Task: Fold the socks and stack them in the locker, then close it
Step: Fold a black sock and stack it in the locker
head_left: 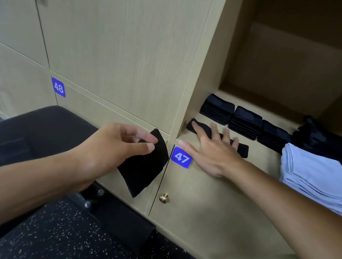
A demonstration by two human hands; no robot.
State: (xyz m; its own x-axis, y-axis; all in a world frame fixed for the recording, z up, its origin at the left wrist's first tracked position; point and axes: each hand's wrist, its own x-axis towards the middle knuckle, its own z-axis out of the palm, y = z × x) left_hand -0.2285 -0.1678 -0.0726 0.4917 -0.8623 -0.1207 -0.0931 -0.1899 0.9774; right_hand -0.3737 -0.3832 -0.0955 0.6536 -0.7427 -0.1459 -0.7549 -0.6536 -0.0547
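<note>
My left hand pinches a black sock between thumb and fingers, and the sock hangs in front of the lower locker doors. My right hand lies flat, fingers spread, on a second black sock stretched along the front of the open locker's shelf. Behind it, three stacks of folded black socks stand in a row. A loose heap of black socks lies at the right rear of the shelf.
A pile of folded light-blue cloths sits on the shelf's right. Below are closed locker doors labelled 47 and 48, with brass knobs. A dark padded bench stands at left over speckled black flooring.
</note>
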